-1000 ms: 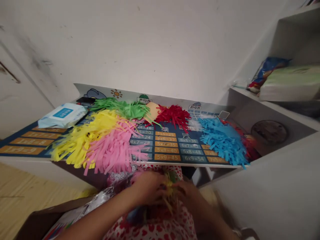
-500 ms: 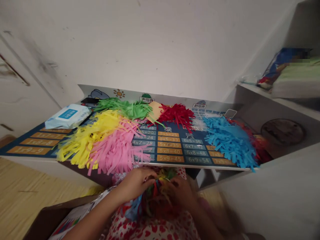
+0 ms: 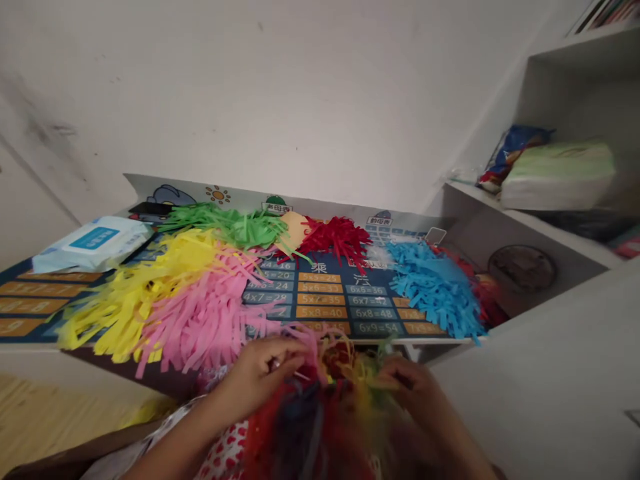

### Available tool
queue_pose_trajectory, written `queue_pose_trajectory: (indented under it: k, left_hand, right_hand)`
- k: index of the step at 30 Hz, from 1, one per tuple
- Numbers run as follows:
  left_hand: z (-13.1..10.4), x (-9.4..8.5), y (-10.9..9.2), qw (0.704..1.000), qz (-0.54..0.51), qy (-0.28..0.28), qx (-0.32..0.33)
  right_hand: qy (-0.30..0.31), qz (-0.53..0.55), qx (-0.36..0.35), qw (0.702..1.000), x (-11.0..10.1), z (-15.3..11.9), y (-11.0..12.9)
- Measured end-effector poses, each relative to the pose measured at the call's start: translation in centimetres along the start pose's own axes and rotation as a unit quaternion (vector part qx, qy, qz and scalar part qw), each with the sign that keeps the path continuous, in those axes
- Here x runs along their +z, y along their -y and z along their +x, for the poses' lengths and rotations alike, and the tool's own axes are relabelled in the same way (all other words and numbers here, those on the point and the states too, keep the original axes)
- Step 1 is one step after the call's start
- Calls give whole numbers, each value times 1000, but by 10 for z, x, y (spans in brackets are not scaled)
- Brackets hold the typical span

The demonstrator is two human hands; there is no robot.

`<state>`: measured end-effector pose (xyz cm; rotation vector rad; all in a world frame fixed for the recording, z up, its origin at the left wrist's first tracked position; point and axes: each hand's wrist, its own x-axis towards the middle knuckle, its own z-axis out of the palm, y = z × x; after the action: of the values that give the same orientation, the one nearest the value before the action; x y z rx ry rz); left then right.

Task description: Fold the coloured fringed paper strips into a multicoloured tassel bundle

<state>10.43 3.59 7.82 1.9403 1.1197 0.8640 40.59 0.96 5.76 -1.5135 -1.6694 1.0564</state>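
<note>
Evidently, left fingers pinch a blurred multicoloured tassel; right fingers clamp on its yellow-green strands.

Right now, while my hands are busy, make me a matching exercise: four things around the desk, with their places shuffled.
1. Wipes
2. Pink fringe
3. Blue fringe
4. Multicoloured strips

A. Right end
B. Between left hand and right hand
C. Far left
D. Front edge, left of centre

Pairs: 1-C, 2-D, 3-A, 4-B
</note>
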Motion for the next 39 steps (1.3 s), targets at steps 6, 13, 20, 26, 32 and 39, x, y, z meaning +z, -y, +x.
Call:
queue_pose_trajectory:
  k: [6, 13, 20, 26, 32, 39]
  left_hand:
    - [14, 31, -12, 995, 65, 39, 66]
    - [24, 63, -16, 985, 150, 57, 67]
    - [26, 68, -9, 973, 188, 74, 109]
    - [27, 72, -5, 972, 191, 92, 102]
    - [33, 43, 9, 987, 48, 129, 80]
    - [66, 48, 18, 979, 25, 181, 91]
  right_hand:
    - [72, 52, -25, 996, 7, 8, 28]
    - [90, 35, -74, 993, 20, 21, 52]
    - [72, 29, -77, 994, 26, 27, 48]
    - [83, 68, -59, 992, 32, 26, 45]
    - [-13, -16, 24, 999, -27, 17, -1]
    - [-53, -41, 65, 996, -63, -11, -35]
